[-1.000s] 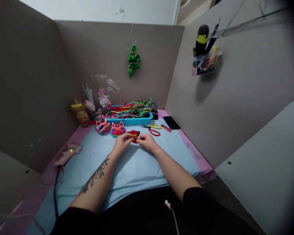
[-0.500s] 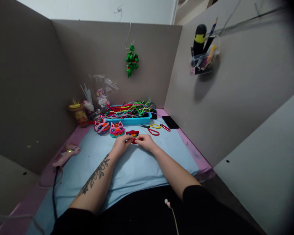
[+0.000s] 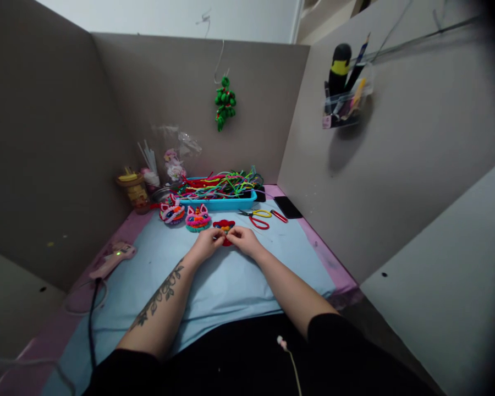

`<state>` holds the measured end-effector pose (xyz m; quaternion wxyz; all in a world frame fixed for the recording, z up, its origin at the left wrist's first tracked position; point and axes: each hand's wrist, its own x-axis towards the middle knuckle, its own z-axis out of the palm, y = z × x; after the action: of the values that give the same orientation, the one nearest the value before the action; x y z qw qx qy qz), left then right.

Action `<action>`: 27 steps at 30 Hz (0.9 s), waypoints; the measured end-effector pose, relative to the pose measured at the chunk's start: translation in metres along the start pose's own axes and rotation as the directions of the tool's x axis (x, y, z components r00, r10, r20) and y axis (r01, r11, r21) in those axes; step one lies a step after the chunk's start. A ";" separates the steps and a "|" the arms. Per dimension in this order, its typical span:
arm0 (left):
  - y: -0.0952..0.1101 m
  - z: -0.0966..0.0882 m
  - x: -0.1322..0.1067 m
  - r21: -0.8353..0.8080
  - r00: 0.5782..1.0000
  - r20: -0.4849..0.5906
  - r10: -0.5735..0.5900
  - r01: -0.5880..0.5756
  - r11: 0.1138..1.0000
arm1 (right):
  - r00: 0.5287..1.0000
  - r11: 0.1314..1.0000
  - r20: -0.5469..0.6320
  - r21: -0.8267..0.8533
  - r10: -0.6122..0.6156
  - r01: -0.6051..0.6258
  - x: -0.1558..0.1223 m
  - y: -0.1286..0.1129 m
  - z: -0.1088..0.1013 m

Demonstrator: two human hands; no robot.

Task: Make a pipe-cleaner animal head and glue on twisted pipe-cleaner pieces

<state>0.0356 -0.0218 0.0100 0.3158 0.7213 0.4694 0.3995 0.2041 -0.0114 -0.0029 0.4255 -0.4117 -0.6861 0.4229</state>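
A small red fuzzy pipe-cleaner animal head (image 3: 224, 224), with an orange and yellow middle, lies on the blue cloth in front of me. My left hand (image 3: 211, 241) pinches at its lower left side with thumb and forefinger. From the other side my right hand (image 3: 242, 240) is closed the same way, its fingertips nearly meeting the left ones over the red lower part. The fingers cover much of the piece's lower half. Two finished-looking pipe-cleaner heads, one pink with a horn (image 3: 198, 219) and one pink and purple (image 3: 172, 213), sit to the left.
Behind stands a blue tray (image 3: 218, 204) heaped with coloured pipe cleaners. Red-handled scissors (image 3: 259, 222), yellow-handled pliers (image 3: 262, 213) and a dark phone (image 3: 287, 207) lie at right. A pink glue gun (image 3: 114, 260) with a cable rests at left. Partition walls (image 3: 198, 99) enclose the table.
The view has shifted slightly. My fingertips have moved a little over the red head, and more of its red lower part shows between them. Both hands stay close together.
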 end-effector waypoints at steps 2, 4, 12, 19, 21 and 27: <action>0.001 0.000 -0.001 0.022 1.000 0.022 0.018 -0.019 1.000 | 1.000 0.999 0.005 -0.050 -0.013 0.014 0.000 0.001 0.000; 0.003 0.000 -0.002 0.020 0.999 0.023 0.029 -0.030 0.999 | 1.000 0.996 0.022 -0.086 -0.008 0.010 0.001 0.003 0.000; 0.006 0.005 0.002 -0.342 0.990 -0.089 -0.110 0.073 0.937 | 0.998 0.995 -0.059 0.102 -0.007 0.013 0.003 -0.001 0.003; 0.015 0.019 -0.002 -0.556 0.920 -0.094 -0.380 0.268 0.787 | 0.976 0.984 -0.219 0.176 -0.001 0.040 0.004 -0.001 0.010; 0.016 0.021 -0.002 -0.610 0.903 -0.123 -0.413 0.259 0.749 | 0.979 0.982 -0.204 0.188 0.009 0.030 0.004 -0.002 0.013; 0.012 0.024 0.001 -0.736 0.903 -0.107 -0.416 0.210 0.644 | 0.998 0.953 -0.025 0.300 0.063 -0.052 0.001 -0.006 0.017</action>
<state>0.0622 -0.0271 0.0085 0.5670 0.3900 0.4355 0.5802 0.1868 -0.0165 -0.0025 0.4821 -0.3696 -0.5945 0.5269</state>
